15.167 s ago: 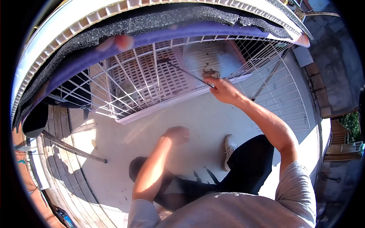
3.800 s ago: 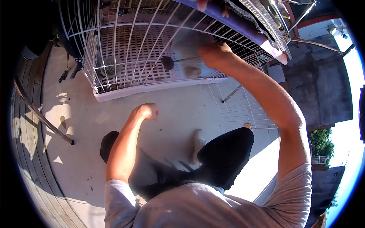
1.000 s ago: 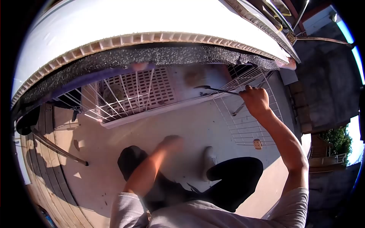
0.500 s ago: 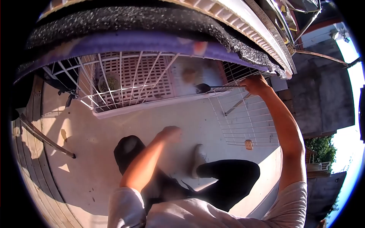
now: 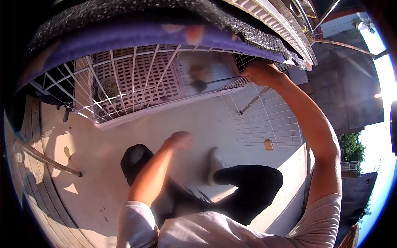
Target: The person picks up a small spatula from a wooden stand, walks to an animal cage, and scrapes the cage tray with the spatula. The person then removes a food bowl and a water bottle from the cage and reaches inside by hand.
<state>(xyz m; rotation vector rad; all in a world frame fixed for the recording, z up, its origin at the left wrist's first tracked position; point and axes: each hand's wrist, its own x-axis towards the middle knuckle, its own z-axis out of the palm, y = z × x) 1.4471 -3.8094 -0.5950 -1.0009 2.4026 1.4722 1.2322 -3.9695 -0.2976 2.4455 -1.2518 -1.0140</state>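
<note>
Right hand (image 5: 264, 73), apart from left hand (image 5: 180, 141), grips a thin, dark, flat-ended tool (image 5: 199, 85), apparently scraping inside the white wire cage (image 5: 134, 74); next calls for level control

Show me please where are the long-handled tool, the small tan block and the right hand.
Long-handled tool (image 5: 199, 85): head view, its dark end.
Small tan block (image 5: 269, 145): head view, its middle.
Right hand (image 5: 264, 73): head view, back of the hand.

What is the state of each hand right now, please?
Left hand: above the floor, blurred, no held thing visible; whether its grip is closed cannot be told.
Right hand: grip closed, holding the dark long-handled tool.
</note>
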